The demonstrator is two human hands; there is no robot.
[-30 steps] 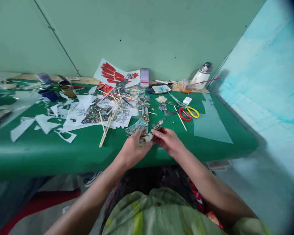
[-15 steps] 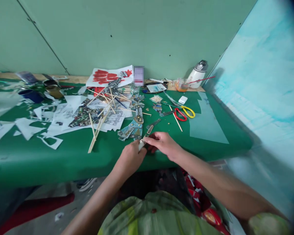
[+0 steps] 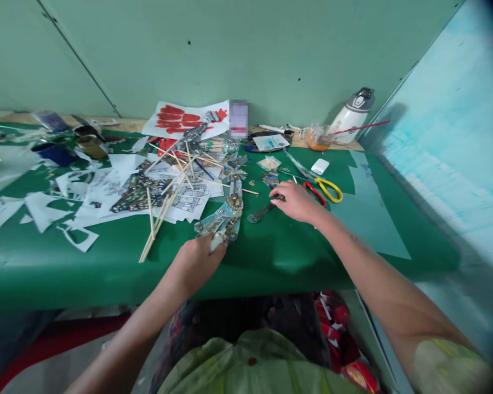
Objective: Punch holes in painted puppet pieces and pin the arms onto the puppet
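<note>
A small white object (image 3: 217, 241) is gripped in my left hand (image 3: 197, 260); the fingers hide most of it. Just beyond that hand lies a flat blue-and-brown jointed figure (image 3: 231, 205) of cut translucent pieces with small brass-coloured dots. My right hand (image 3: 298, 201) is farther back on the table, thumb and fingers bent together at the upper end of a dark flat strip (image 3: 261, 213). Whether they pinch the strip is hard to make out. Beside this hand are scissors with one red and one yellow handle (image 3: 331, 190), their blades mostly hidden under it.
Thin wooden sticks (image 3: 160, 224) cross over printed drawings and paper scraps (image 3: 49, 210) on the green table cover (image 3: 119, 273). Paint pots (image 3: 55, 155) are at the left. A white bottle (image 3: 353, 117), a cup of orange liquid (image 3: 320, 139) and a translucent sheet (image 3: 363, 213) occupy the right.
My hands have come apart. The right one has moved away, back and to the right, over the scissors' blades; the left has shifted slightly left with the white object. The view has shifted a little.
</note>
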